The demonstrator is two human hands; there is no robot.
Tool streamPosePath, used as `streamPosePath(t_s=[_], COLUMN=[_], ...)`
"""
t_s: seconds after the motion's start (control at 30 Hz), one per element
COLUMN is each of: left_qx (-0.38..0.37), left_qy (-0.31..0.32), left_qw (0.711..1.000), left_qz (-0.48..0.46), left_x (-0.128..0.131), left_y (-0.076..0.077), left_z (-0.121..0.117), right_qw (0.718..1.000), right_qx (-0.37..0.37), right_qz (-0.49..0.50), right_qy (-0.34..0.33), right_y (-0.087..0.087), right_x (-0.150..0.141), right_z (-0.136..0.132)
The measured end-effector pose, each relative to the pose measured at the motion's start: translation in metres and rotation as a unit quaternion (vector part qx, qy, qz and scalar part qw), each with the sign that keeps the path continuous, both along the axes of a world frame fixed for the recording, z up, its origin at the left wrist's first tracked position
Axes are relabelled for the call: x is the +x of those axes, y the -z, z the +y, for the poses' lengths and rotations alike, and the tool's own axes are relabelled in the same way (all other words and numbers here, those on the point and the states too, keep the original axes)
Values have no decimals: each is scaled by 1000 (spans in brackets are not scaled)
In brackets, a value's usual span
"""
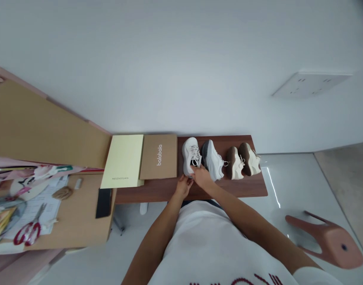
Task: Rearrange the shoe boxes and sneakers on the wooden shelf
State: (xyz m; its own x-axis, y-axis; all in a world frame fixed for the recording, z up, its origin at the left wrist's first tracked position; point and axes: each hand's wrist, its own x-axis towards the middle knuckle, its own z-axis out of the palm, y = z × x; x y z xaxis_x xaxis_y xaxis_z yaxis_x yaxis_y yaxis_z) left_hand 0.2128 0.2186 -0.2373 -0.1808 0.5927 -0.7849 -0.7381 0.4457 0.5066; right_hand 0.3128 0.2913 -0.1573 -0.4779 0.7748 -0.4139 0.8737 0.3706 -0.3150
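Note:
A white sneaker [190, 152] stands on a dark wooden bench [243, 188] against the wall. My left hand [184, 186] touches the sneaker's near end from below, fingers curled. My right hand [201, 175] rests on the sneaker's near right side, fingers closed on it. Just right of it stands a second white sneaker [213, 159] with a dark inside, and further right a pair of cream and brown shoes [243, 160].
A brown shoe box [159, 156] and a pale yellow box [123, 160] lie left on the bench. A light wooden desk [77, 215] at left carries a black phone [103, 202], red scissors [29, 232] and papers. A pink stool [329, 239] stands at right.

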Motion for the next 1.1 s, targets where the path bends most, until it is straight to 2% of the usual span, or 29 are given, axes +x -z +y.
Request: streamPosePath(t_s=[0.13,0.27,0.37,0.47,0.53,0.6,0.67,0.77,0.87,0.93,1.1], left_qx=[-21,-39,-47,-57,-70,-100,-131,-122,-70,-35,11], left_qy=[15,23,19,11,4,13,65,175,217,225,189], left_qw=[999,997,997,996,994,992,988,977,974,973,982], left_qz=[35,54,55,69,81,80,46,-6,16,32,26], left_x=[4,7,7,4,1,2,9,33,59,70,71], left_y=[1,-5,-12,-17,-20,-23,-25,-27,-29,-30,-32], left_z=[0,0,1,1,-3,-10,-16,-17,-7,1,12], right_qw=[999,999,997,977,962,946,931,927,933,942,969], right_qx=[3,17,27,42,75,117,123,48,-12,-24,16], right_qz=[-32,-21,56,201,263,252,202,159,153,147,168], right_qy=[-16,-28,-50,-51,30,166,279,337,327,301,183], right_y=[11,23,27,32,38,50,64,85,94,92,63], right_x=[-13,-15,-6,20,47,78,105,132,140,139,126], right_z=[-10,-16,-17,-20,-24,-30,-34,-33,-25,-19,-14])
